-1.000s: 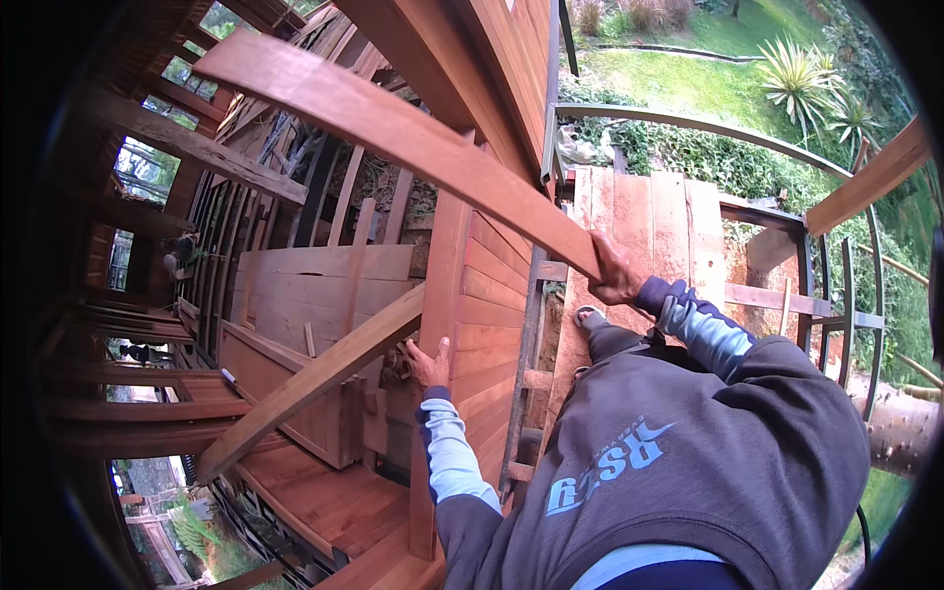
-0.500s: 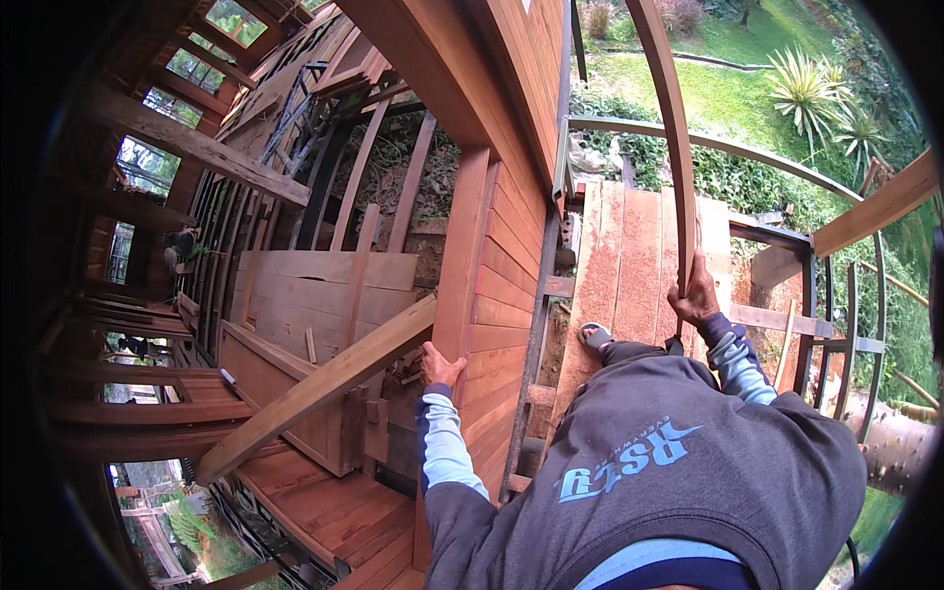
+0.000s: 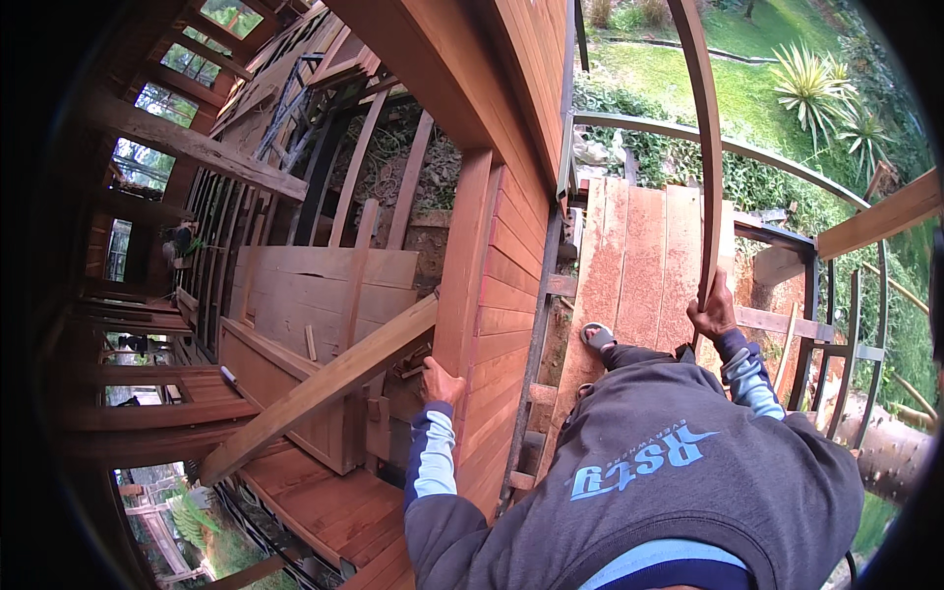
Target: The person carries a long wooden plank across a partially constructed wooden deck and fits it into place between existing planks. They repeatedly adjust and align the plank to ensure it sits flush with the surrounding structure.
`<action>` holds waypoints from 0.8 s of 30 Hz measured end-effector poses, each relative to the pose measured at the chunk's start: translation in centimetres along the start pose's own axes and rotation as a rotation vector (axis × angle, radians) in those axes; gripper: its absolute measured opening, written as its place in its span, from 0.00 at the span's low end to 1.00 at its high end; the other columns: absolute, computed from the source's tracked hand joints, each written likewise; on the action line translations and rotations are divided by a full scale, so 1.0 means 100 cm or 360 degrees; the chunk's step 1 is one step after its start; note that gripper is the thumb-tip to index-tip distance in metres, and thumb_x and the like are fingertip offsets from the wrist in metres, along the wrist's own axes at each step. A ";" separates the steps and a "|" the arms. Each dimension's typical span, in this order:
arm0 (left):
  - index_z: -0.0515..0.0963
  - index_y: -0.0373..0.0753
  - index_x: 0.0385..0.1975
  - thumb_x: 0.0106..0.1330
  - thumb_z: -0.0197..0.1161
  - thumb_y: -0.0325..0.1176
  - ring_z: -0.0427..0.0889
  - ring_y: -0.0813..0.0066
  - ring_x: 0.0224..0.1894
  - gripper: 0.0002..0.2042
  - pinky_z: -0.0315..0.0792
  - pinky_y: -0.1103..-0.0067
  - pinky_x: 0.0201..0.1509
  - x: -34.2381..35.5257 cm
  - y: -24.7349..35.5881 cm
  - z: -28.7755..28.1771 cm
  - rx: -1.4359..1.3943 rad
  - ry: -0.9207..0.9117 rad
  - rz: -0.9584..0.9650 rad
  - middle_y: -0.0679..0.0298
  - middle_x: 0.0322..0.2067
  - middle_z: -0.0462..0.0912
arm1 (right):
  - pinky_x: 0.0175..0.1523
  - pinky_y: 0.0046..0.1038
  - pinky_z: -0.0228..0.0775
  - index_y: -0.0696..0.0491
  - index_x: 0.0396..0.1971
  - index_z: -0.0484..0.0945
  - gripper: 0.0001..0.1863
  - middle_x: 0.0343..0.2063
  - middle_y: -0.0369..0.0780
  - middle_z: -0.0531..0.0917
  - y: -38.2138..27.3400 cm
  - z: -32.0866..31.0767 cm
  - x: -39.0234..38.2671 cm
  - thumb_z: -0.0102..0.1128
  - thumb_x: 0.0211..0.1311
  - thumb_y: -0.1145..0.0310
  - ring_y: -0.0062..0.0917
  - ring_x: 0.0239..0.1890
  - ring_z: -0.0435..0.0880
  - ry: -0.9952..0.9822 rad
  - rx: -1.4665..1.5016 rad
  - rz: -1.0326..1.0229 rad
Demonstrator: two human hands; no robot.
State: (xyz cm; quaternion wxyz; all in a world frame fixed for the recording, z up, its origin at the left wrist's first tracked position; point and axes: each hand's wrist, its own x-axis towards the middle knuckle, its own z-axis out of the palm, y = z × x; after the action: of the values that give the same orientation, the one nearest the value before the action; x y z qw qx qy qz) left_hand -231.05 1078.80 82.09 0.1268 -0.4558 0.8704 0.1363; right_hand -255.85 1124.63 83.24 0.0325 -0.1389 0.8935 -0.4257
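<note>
Steadying, I reckon: right hand (image 3: 712, 307) grips a long brown wooden plank (image 3: 707, 128) over the far edge of the reddish-board walkway (image 3: 639, 246); left hand (image 3: 442, 383) touches a reddish wooden post (image 3: 464, 265), grip unclear. Next probably needs balance.

A spiky plant (image 3: 811, 87) stands by the green lawn (image 3: 639, 79) beyond a curved metal rail (image 3: 777, 158), near a dusty plank walkway (image 3: 634, 265) and a mottled trunk (image 3: 897, 457), while leftward a slanting timber (image 3: 320, 390) crosses a framed wooden panel (image 3: 261, 362) below pale boards (image 3: 295, 285) and a weathered beam (image 3: 206, 150).

Charcoal sweatshirt (image 3: 629, 521), blue-banded sleeves (image 3: 434, 462)
</note>
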 end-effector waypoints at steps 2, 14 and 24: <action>0.59 0.32 0.45 0.42 0.69 0.32 0.77 0.42 0.44 0.31 0.74 0.61 0.49 0.007 -0.005 0.000 -0.0028 -0.0078 0.0010 0.39 0.39 0.76 | 0.39 0.43 0.71 0.61 0.53 0.58 0.32 0.31 0.55 0.74 0.006 0.000 -0.001 0.52 0.42 0.75 0.51 0.33 0.77 0.0048 -0.0027 0.0001; 0.58 0.34 0.44 0.37 0.74 0.35 0.77 0.41 0.42 0.35 0.73 0.60 0.47 0.012 -0.020 0.024 -0.0323 -0.0009 0.0145 0.40 0.38 0.77 | 0.47 0.42 0.71 0.62 0.56 0.55 0.39 0.38 0.58 0.75 0.014 0.014 0.038 0.66 0.44 0.68 0.52 0.43 0.77 0.0004 -0.0121 -0.0028; 0.59 0.35 0.44 0.34 0.74 0.40 0.77 0.41 0.41 0.37 0.73 0.59 0.46 0.019 -0.026 0.031 -0.0340 0.0070 0.0144 0.41 0.36 0.77 | 0.53 0.43 0.68 0.64 0.58 0.48 0.48 0.42 0.62 0.74 0.050 0.071 0.129 0.71 0.44 0.62 0.55 0.47 0.75 -0.0429 -0.0301 -0.0096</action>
State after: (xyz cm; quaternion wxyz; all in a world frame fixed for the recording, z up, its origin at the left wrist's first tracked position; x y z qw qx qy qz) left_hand -229.64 1077.08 78.23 0.0520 -0.4299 0.8731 0.2238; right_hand -268.09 1118.74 75.67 0.1263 -0.2239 0.9125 -0.3181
